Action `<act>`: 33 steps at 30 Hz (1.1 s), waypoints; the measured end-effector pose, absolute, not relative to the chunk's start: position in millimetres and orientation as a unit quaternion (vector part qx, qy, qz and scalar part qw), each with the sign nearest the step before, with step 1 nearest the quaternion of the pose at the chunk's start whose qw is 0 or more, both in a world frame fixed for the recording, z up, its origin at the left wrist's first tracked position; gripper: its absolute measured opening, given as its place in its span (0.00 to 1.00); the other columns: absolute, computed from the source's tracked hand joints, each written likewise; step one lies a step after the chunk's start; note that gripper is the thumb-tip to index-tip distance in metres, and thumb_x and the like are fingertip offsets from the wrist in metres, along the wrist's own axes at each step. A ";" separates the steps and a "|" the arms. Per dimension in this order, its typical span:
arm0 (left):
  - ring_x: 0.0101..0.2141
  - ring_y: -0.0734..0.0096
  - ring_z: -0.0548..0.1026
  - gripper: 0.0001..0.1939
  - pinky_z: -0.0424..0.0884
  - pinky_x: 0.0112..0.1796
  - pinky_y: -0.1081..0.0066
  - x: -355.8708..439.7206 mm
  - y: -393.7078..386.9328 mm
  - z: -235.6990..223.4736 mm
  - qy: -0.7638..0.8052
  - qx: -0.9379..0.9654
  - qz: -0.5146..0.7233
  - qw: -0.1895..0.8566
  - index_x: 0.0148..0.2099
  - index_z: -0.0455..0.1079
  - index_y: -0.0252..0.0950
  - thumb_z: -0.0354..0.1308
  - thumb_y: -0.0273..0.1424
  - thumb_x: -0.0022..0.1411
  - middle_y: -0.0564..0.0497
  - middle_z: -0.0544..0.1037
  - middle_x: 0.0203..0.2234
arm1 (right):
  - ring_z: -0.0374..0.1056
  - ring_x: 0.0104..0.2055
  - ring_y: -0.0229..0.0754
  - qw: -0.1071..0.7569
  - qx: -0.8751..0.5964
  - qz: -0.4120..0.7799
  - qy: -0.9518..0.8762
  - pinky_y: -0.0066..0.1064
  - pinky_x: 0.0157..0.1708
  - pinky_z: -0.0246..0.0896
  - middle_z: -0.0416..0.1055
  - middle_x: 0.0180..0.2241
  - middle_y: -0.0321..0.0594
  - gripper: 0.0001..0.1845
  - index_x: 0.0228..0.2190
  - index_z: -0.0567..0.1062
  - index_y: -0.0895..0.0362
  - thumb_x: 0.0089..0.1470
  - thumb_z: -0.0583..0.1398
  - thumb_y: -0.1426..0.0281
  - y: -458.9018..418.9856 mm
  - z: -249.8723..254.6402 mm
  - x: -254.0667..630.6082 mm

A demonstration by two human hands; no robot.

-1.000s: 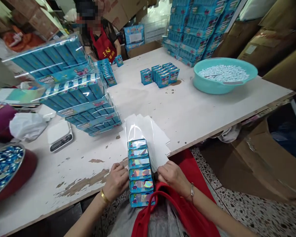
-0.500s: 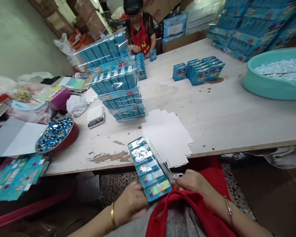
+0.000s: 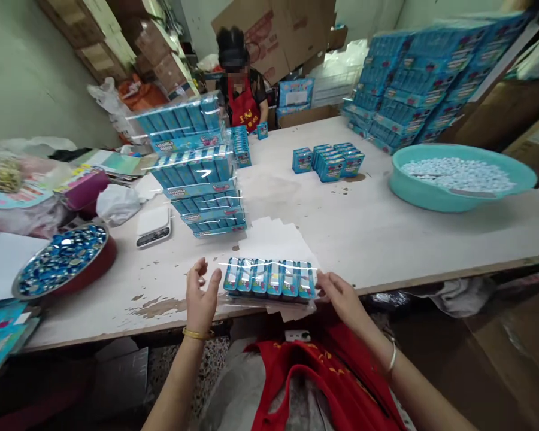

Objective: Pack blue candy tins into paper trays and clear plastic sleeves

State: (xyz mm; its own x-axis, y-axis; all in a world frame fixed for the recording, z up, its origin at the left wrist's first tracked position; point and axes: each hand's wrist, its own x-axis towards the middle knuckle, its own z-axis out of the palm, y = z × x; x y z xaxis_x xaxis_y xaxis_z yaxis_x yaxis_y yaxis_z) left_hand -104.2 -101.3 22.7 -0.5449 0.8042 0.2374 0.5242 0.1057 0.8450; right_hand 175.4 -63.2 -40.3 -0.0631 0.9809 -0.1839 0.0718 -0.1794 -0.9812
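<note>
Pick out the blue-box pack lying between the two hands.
The wrapped row of six blue boxes, between left hand and right hand. The tall stack, far-right stacks and loose boxes all stand beyond both hands.

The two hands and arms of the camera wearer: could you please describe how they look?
The left hand has a narrow gold-coloured bangle at its wrist; the right hand has a thin, pale silvery bracelet. Both are without gloves, and no sleeve shows.
</note>
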 end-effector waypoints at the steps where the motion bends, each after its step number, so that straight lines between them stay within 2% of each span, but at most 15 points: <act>1: 0.43 0.60 0.72 0.30 0.68 0.41 0.65 -114.3 -101.6 20.3 0.741 0.417 0.486 0.205 0.49 0.70 0.35 0.59 0.52 0.52 0.43 0.74 0.42 | 0.56 0.26 0.37 0.423 -0.538 0.542 -0.489 0.29 0.28 0.54 0.57 0.21 0.32 0.28 0.21 0.63 0.55 0.48 0.57 0.42 -68.3 -39.7 168.2; 4: 0.33 0.65 0.72 0.28 0.67 0.32 0.70 -126.6 -104.1 12.1 0.723 0.368 0.459 0.363 0.35 0.73 0.34 0.60 0.55 0.46 0.48 0.75 0.29 | 0.50 0.26 0.36 0.446 -0.535 0.546 -0.467 0.28 0.26 0.50 0.52 0.20 0.30 0.28 0.19 0.60 0.55 0.44 0.60 0.44 -75.5 -40.7 152.7; 6: 0.30 0.69 0.70 0.26 0.66 0.31 0.72 -124.8 -103.3 8.1 0.708 0.362 0.468 0.386 0.30 0.72 0.35 0.61 0.54 0.45 0.50 0.74 0.25 | 0.51 0.27 0.36 0.447 -0.527 0.569 -0.445 0.27 0.27 0.51 0.55 0.21 0.31 0.28 0.20 0.61 0.55 0.43 0.61 0.44 -74.7 -43.7 148.9; 11: 0.40 0.65 0.72 0.29 0.68 0.38 0.71 -116.5 -98.2 6.9 0.687 0.344 0.471 0.433 0.40 0.75 0.36 0.62 0.54 0.46 0.47 0.77 0.39 | 0.60 0.36 0.40 0.477 -0.507 0.604 -0.389 0.28 0.37 0.57 0.66 0.31 0.35 0.24 0.25 0.69 0.55 0.42 0.65 0.48 -75.2 -49.8 148.8; 15: 0.40 0.62 0.73 0.25 0.69 0.40 0.69 -111.8 -98.6 7.4 0.668 0.355 0.466 0.459 0.39 0.76 0.34 0.65 0.49 0.45 0.46 0.78 0.36 | 0.61 0.34 0.38 0.489 -0.484 0.648 -0.327 0.27 0.35 0.59 0.67 0.30 0.33 0.21 0.24 0.67 0.54 0.43 0.66 0.51 -79.9 -47.6 147.4; 20: 0.40 0.61 0.75 0.23 0.71 0.43 0.65 -101.7 -96.4 7.2 0.623 0.368 0.503 0.472 0.43 0.76 0.34 0.68 0.41 0.46 0.45 0.80 0.39 | 0.62 0.31 0.38 0.494 -0.469 0.672 -0.291 0.27 0.31 0.62 0.67 0.28 0.34 0.22 0.20 0.64 0.54 0.40 0.68 0.54 -72.8 -29.8 152.4; 27: 0.38 0.60 0.77 0.26 0.73 0.42 0.64 -93.6 -75.4 2.8 0.646 0.345 0.504 0.457 0.40 0.77 0.32 0.72 0.42 0.39 0.44 0.80 0.37 | 0.59 0.26 0.36 0.514 -0.481 0.655 -0.276 0.26 0.25 0.59 0.63 0.23 0.33 0.24 0.18 0.64 0.55 0.34 0.71 0.54 -51.1 -17.6 159.1; 33: 0.36 0.60 0.77 0.30 0.73 0.41 0.65 -97.7 -62.5 5.3 0.670 0.336 0.487 0.449 0.42 0.77 0.32 0.72 0.44 0.36 0.43 0.80 0.38 | 0.56 0.26 0.33 0.519 -0.469 0.667 -0.256 0.24 0.24 0.55 0.62 0.23 0.32 0.26 0.19 0.62 0.55 0.37 0.70 0.54 -43.0 -21.8 158.7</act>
